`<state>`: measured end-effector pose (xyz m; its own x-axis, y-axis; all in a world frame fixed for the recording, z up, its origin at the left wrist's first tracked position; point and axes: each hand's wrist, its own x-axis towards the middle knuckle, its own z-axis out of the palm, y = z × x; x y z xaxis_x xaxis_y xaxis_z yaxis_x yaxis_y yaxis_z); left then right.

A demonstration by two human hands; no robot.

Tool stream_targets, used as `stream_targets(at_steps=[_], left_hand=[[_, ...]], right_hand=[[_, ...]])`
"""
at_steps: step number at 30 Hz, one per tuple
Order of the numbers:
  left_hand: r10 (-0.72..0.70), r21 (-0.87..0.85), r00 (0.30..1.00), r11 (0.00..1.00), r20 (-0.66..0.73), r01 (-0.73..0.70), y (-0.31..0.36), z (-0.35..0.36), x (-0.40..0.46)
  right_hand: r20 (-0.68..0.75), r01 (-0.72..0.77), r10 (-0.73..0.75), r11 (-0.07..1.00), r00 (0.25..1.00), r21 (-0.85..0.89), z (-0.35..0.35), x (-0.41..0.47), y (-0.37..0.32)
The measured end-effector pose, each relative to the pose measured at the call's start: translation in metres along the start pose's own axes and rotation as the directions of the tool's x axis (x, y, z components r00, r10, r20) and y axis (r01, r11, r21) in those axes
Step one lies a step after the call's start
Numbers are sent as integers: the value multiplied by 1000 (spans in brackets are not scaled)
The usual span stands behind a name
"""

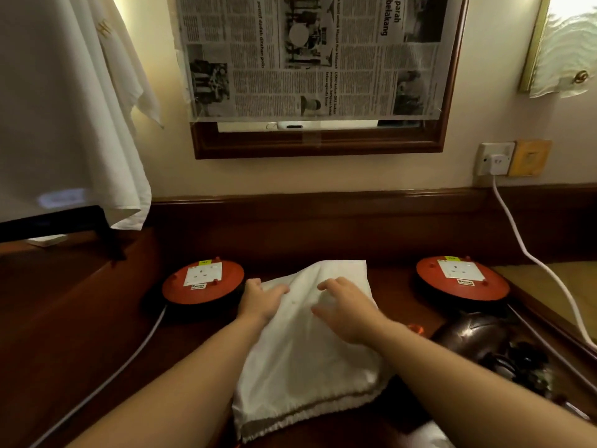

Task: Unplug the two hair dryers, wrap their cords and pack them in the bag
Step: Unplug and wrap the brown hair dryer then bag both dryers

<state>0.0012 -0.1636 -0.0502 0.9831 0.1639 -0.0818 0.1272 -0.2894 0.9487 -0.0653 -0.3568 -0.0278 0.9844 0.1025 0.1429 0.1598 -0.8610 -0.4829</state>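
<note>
Dark wooden desk [80, 318], running to the wall. Framed mirror [323, 140], wall-mounted, glass covered by newspaper [307, 56]. White cloth [64, 108], hanging upper left. White bag [310, 344], lying flat at desk centre, its gathered mouth nearest the viewer. 2 red round extension reels, each with a white socket on top: left reel [203, 282] just beside the bag, right reel [462, 279] well apart from it. Dark hair dryer [475, 337], lying right of the bag. Left hand [261, 300], fingers curled, gripping a fold of the bag at its left edge. Right hand [349, 310], fingers spread and relaxed, resting on the bag. White wall plug [497, 162], seated in its socket, white cord trailing down the right side.
</note>
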Motion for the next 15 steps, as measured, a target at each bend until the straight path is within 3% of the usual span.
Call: stream_targets(at_steps=[3, 6, 8, 11, 15], left_hand=[[4, -2, 1000, 1000, 29, -4, -19, 24, -7], [92, 156, 993, 983, 73, -102, -35, 39, -8], [75, 321, 995, 943, 63, -92, -36, 43, -5], [25, 657, 995, 750, 96, -83, -38, 46, 2], [-12, 814, 987, 568, 160, -125, -34, 53, 6]], right_hand=[[-5, 31, -31, 999, 1000, -13, 33, 6, -7], [-39, 28, -31, 997, 999, -76, 51, 10, -2], [-46, 44, -51, 988, 998, -151, 59, 9, 3], [18, 49, -46, 960, 999, -274, 72, 6, 5], [98, 32, 6, 921, 995, -389, 81, 3, -3]])
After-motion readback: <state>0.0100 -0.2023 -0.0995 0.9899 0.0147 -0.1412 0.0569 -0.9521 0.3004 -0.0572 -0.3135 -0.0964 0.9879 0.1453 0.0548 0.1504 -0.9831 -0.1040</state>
